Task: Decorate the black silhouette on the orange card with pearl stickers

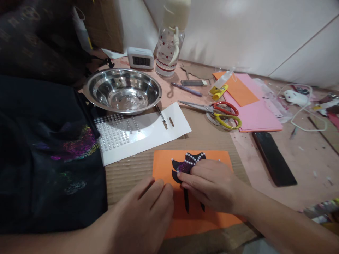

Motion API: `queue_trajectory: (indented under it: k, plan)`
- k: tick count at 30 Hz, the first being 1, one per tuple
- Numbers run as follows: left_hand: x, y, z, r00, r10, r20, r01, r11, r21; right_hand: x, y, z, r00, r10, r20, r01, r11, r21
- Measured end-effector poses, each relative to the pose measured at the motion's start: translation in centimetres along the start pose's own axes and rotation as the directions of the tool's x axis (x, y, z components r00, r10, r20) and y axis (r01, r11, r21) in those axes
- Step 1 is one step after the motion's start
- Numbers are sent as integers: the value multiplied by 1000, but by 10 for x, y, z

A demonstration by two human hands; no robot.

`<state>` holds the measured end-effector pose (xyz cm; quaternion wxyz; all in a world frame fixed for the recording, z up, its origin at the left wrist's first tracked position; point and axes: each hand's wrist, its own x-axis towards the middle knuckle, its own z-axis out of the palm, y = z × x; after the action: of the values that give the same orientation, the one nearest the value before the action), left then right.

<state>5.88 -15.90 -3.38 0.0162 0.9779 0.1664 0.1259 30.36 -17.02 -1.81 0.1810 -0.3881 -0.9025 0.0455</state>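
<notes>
A black cutout point(184, 167) with purple glitter and rows of white pearl beads lies on an orange sheet point(164, 158). Over its right part rests my right hand point(214, 180), which hides much of it. The index fingertip presses on the left curved point, beside a pearl, and the other fingers are bent close together. Two thin black strips point(186, 203) extend below the cutout. My left hand point(148, 208) is at the sheet's left edge, fingers curled together; whatever they may hold is hidden.
Behind the sheet lie a card of stick-on pearls point(148, 137), a steel bowl point(122, 72) and scissors point(212, 109). A bottle point(169, 46) and clock point(140, 58) stand farther back. A phone point(275, 158) and pink paper point(254, 116) lie right; dark cloth point(47, 197) is left.
</notes>
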Motion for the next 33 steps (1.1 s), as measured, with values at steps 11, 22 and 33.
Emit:
queue_trajectory:
  k: [11,22,33]
  plan:
    - [-1,0,4,1000,14,16,-14,1000,21,-3,2,-2,988,62,-141,-46,992,116]
    - [5,-1,-1,998,27,54,-30,997,68,-4,2,1,999,38,-31,-38,999,0]
    - [14,-3,-6,988,35,150,-50,994,96,-2,-2,-5,994,31,-109,-27,999,38]
